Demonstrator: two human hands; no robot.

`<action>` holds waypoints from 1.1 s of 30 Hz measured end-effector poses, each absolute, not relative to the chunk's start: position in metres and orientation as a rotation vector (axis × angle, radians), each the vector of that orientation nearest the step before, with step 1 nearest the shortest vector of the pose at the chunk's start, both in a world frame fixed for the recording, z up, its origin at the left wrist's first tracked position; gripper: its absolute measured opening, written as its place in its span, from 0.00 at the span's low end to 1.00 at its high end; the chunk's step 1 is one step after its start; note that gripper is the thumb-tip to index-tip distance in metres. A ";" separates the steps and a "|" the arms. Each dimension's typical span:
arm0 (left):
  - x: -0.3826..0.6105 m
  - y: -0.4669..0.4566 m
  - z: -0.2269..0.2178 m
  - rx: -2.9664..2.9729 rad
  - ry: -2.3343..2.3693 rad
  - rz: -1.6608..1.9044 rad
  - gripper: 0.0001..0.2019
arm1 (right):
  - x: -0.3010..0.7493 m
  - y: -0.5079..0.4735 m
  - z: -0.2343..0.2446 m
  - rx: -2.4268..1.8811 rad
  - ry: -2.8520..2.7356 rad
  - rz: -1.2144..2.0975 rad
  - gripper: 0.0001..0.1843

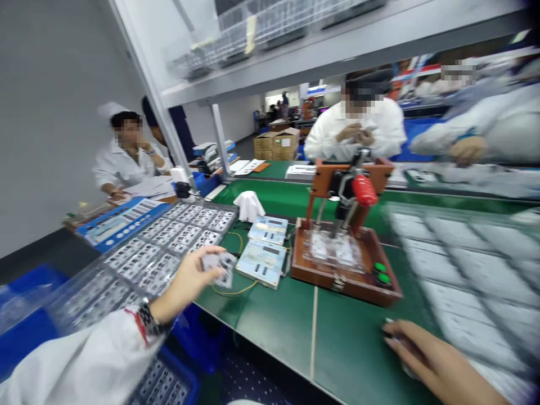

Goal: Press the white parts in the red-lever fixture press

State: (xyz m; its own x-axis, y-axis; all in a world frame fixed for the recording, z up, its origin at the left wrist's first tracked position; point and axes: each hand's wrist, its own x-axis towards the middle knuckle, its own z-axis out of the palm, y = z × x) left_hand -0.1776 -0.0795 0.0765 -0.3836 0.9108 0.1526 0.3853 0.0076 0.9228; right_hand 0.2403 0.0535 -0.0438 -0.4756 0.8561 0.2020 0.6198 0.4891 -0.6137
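My left hand (189, 279) is closed on a small grey part (219, 265), held just past the near corner of a clear tray of several like parts (164, 242). My right hand (426, 351) lies on the green mat (295, 320) at the near right, fingers curled over something small and pale that I cannot make out. Between my hands stands a brown wooden press jig (343, 264) with a red-handled lever (363, 190) and two green buttons (381, 273). Two pale blue-white boxes (264, 247) sit left of the jig.
A large clear blister tray (468, 270) lies on the right, blurred. A white cloth (248, 205) rests behind the boxes. Blue bins (25, 304) sit at the left below the bench. Three people in white coats work across the bench; cardboard boxes (276, 143) stand behind them.
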 end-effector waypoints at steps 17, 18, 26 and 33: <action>0.017 0.008 -0.020 3.001 0.660 0.466 0.11 | 0.226 0.029 -0.004 -1.328 -2.368 0.670 0.10; 0.015 0.007 -0.021 2.968 0.667 0.440 0.12 | 0.226 0.029 -0.003 -1.335 -2.371 0.681 0.10; 0.009 0.014 -0.016 2.802 0.705 0.299 0.22 | 0.227 0.035 0.004 -1.334 -2.403 0.782 0.09; 0.001 0.004 0.035 2.698 0.751 0.352 0.28 | 0.222 0.044 0.050 -1.179 -2.318 0.717 0.14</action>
